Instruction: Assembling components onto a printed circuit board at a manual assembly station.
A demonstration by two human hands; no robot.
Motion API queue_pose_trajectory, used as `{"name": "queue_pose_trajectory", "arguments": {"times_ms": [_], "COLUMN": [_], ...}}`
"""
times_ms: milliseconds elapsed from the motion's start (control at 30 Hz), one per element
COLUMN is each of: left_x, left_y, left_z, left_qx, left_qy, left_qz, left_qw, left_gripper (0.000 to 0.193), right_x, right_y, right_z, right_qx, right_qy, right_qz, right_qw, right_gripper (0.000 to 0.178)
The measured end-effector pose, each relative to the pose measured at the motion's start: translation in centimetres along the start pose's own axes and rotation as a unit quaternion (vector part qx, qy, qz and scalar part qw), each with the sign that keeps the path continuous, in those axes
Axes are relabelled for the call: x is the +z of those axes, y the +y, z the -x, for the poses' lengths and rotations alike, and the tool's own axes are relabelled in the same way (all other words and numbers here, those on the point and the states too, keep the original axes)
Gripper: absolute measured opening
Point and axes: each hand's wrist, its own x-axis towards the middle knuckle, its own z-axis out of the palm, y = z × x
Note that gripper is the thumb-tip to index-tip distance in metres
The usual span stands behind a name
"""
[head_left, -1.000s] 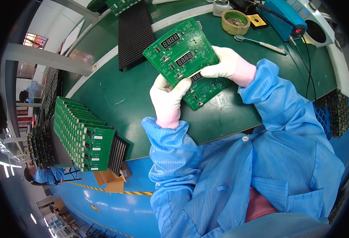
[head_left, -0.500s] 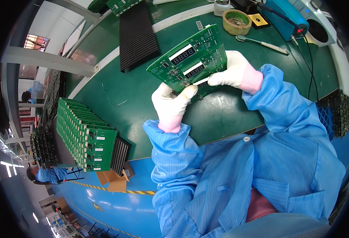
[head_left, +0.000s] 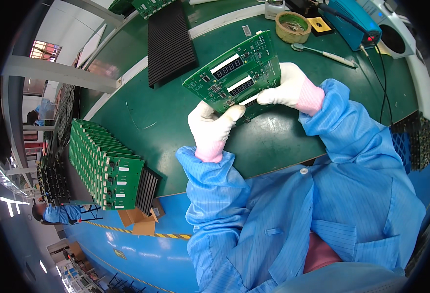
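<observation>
Held up above the green bench is a green circuit board panel (head_left: 217, 84) carrying several black digit displays with white strips beside them. My left hand (head_left: 211, 124), in a white glove with a pink cuff, grips its lower left edge, thumb on the front. In a matching glove, my right hand (head_left: 290, 89) clasps the lower right side, its thumb close to the lowest display. The panel is tilted, and its sections sit at an angle to one another. Fingers behind the panel are hidden.
At left, many green boards (head_left: 105, 166) stand in a black slotted rack (head_left: 147, 188). Another ribbed black rack (head_left: 170, 46) lies further back. Far right are a round tub (head_left: 293, 28), a brush (head_left: 325, 54), a blue soldering station (head_left: 355, 22) and cables. A person (head_left: 61, 214) sits in the background.
The circuit board panel has shifted very slightly to the right. Both hands keep the same hold on it.
</observation>
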Motion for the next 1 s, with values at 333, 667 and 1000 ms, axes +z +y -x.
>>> {"name": "queue_pose_trajectory", "arguments": {"times_ms": [333, 667, 1000], "left_x": [-0.02, 0.08, 0.09], "left_y": [-0.12, -0.17, -0.29], "left_z": [-0.15, -0.2, -0.16], "left_qx": [0.004, -0.006, -0.01], "left_qy": [-0.006, -0.002, 0.011], "left_qz": [-0.008, -0.002, -0.022], "left_qw": [1.0, 1.0, 1.0], "left_gripper": [0.036, 0.036, 0.035], "right_x": [-0.18, -0.36, -0.39], "right_y": [-0.53, -0.27, -0.36], "right_z": [0.1, -0.04, 0.07], "right_qx": [0.012, 0.017, 0.016], "right_qy": [-0.007, -0.017, -0.022], "right_qz": [0.048, 0.085, 0.074], "right_qw": [0.999, 0.996, 0.997], "right_gripper": [0.04, 0.037, 0.038]}}
